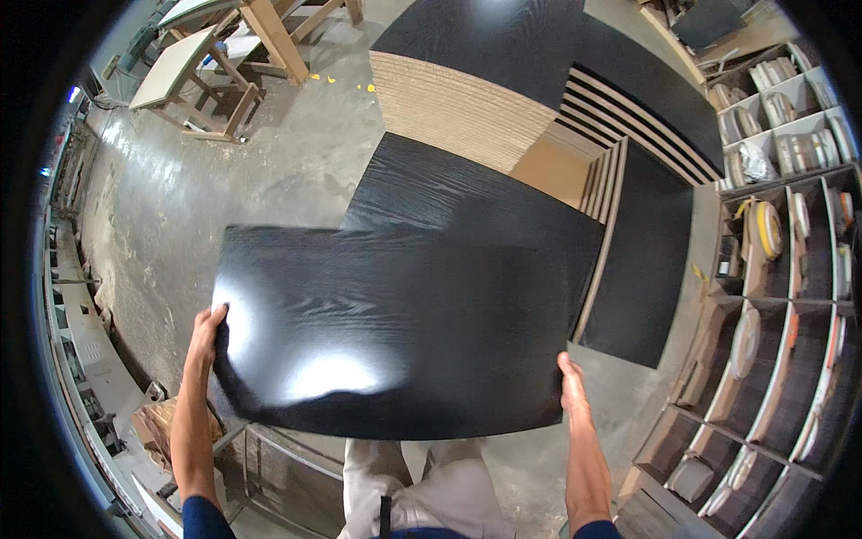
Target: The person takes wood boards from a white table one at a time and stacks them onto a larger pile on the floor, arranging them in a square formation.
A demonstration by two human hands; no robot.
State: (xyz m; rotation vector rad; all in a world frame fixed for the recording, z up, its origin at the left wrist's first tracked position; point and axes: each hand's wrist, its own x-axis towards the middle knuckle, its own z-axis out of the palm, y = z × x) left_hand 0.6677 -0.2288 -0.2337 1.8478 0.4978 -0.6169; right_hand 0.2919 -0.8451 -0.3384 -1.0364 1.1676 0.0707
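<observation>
A black wood-grain panel (404,316) spans the space in front of my body, its glossy face up and bright with reflected light. My left hand (209,330) grips its left edge, thumb on the top face. On the opposite edge my right hand (571,381) holds the panel, thumb up; the other fingers of both hands are mostly hidden. Just beyond lies another black wood-grain panel (465,185), partly covered by the held one. Behind it rises a stack of boards with bare tan edges (458,101).
More black panels (640,269) lie or lean at the right. Shelving (761,303) with rolls of edge banding (768,229) lines the right side. A wooden stand (202,81) is at the far left, a long machine (101,357) along the left rim, and a metal frame (289,451) near my legs.
</observation>
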